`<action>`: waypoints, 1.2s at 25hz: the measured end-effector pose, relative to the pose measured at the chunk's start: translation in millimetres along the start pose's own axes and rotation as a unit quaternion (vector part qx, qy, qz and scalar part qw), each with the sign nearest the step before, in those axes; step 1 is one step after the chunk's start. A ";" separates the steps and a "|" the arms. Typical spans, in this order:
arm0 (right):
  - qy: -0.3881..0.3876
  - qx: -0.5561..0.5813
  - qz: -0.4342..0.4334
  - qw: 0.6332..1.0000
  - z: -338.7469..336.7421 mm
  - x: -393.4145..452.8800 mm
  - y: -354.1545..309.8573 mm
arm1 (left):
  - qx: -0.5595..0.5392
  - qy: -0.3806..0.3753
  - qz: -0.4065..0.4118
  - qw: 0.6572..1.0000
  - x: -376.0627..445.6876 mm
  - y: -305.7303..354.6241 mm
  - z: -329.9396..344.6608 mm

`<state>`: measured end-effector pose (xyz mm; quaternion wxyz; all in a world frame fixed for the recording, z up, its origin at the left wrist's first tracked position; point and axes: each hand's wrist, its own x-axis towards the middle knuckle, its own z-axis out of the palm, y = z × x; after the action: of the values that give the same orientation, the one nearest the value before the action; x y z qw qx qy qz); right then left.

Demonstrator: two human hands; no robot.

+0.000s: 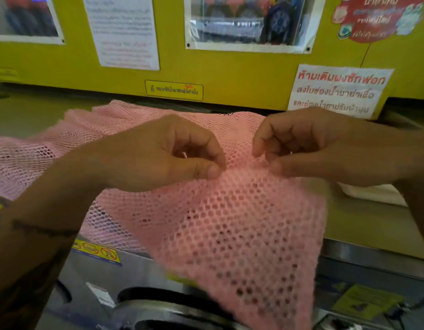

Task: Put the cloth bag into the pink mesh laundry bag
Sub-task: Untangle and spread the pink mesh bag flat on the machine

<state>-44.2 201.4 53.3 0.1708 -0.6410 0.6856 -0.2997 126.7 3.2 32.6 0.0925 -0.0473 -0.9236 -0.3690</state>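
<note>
We see our own two bare hands and forearms, no sleeves on either. Our left hand [158,153] leads back to a forearm bearing dark tattoo markings [43,231] toward seven o'clock. Our right hand [325,151], toward three o'clock, wears nothing we can make out.

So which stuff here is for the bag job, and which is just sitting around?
For the job: pink mesh laundry bag; left hand and right hand, both pinching it.

Just around: white cloth, maybe the cloth bag; wall notices; warning sticker.
</note>
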 end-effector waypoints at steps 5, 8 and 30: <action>-0.070 -0.233 0.098 0.965 13.7 6.3 14.1 | 0.090 0.047 -0.046 0.994 -3.5 -16.9 5.0; -0.030 -0.224 0.079 0.971 11.1 12.9 8.5 | 0.076 0.105 -0.054 0.990 -9.7 -29.0 -6.9; 0.009 -0.337 0.070 0.939 63.5 380.3 -40.8 | 0.315 0.179 -0.406 0.839 -70.2 -209.2 -201.7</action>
<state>-18.8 -183.9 87.7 -0.0409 -0.6085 0.7913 -0.0444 190.3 -288.7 20.8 0.1081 0.4306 -0.8937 -0.0644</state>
